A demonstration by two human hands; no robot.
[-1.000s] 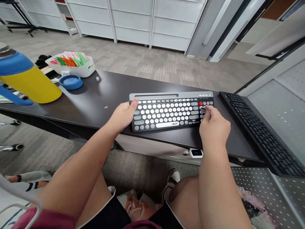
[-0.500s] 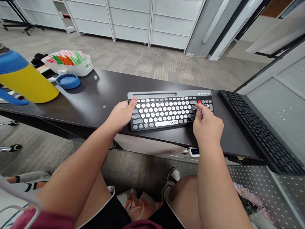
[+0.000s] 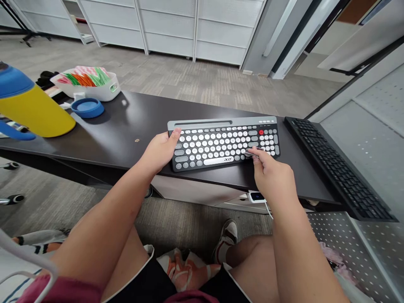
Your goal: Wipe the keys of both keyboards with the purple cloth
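A grey keyboard (image 3: 221,141) with round white keys and one red key lies on the dark desk (image 3: 139,122). My left hand (image 3: 159,150) grips the keyboard's left end, thumb on top, fingers curled under its edge. My right hand (image 3: 271,174) is closed in a pinch on a small grey object (image 3: 249,153) that looks like a round keycap, held over the lower right keys just left of the number pad.
A black keyboard (image 3: 334,166) lies to the right. At the left stand a yellow bottle with a blue top (image 3: 34,107), a blue lid (image 3: 87,107) and a white tray of coloured strips (image 3: 86,82). A small white device (image 3: 257,196) hangs under the desk edge.
My right hand has moved left and toward me, from the red key area to the lower right keys, still pinched. My left hand has stayed on the keyboard's left end.
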